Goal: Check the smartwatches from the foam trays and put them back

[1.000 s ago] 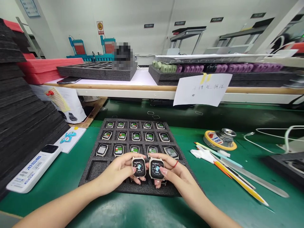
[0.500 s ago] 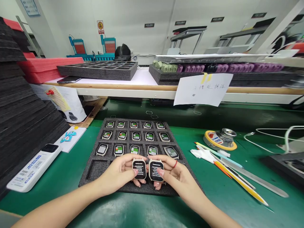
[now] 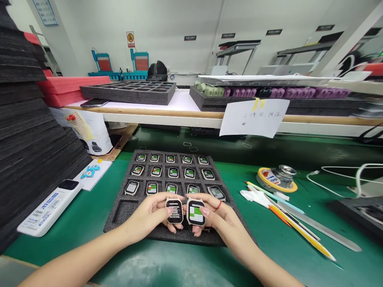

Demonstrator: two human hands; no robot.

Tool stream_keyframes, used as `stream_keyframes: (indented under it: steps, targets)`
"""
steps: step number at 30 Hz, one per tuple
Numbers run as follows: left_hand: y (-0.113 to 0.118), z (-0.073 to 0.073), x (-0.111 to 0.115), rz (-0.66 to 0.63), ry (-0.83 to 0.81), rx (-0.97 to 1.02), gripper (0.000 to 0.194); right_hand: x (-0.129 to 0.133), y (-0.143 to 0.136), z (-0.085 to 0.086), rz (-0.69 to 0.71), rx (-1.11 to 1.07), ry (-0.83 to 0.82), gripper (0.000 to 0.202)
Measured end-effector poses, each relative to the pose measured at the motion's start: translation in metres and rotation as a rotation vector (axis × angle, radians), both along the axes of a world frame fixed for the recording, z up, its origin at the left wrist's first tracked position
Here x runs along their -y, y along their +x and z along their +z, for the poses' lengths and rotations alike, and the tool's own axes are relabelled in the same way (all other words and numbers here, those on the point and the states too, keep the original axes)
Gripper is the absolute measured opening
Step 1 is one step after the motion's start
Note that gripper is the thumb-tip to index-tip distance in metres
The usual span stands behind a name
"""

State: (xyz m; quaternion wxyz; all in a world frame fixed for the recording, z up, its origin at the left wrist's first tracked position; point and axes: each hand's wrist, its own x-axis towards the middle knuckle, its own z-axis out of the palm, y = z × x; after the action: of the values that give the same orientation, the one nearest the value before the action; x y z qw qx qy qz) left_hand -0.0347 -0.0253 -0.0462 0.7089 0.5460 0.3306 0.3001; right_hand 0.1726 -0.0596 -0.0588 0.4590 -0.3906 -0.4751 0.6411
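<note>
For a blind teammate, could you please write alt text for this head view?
The left hand holds a strapless smartwatch showing text; right hand, a second smartwatch showing a partly green grid, over a foam tray of watches on a green bench.

Left watch (image 3: pixel 177 214) shows text; adjacent right watch (image 3: pixel 195 214), green-and-white tiles.

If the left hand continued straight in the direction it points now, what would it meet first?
Probably the right hand or the watch it holds, just beside the left hand; depth leaves the order unclear.
</note>
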Motion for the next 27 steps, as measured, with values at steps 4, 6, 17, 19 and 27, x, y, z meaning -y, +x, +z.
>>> stream_keyframes:
  steps: [4, 6, 17, 19, 27]
  targets:
    - [-0.021, 0.003, 0.009, 0.013, 0.049, -0.028, 0.037, -0.003, -0.015, 0.001, 0.059, 0.106, 0.071, 0.045]
    - [-0.035, 0.004, 0.014, 0.032, 0.081, -0.100, 0.042, -0.006, -0.027, 0.000, 0.075, 0.250, 0.170, 0.053]
    - [-0.108, 0.000, 0.021, 0.182, 0.676, -0.786, 0.045, -0.020, -0.083, 0.006, 0.196, 1.025, 0.849, 0.048]
    - [-0.112, -0.003, 0.022, 0.196, 0.706, -0.795, 0.042, -0.012, -0.075, 0.008, 0.181, 1.006, 0.836, 0.049]
    - [-0.121, -0.020, 0.017, 0.258, 0.848, -0.910, 0.033, 0.039, 0.101, -0.005, -0.488, 1.113, 0.589, 0.039]
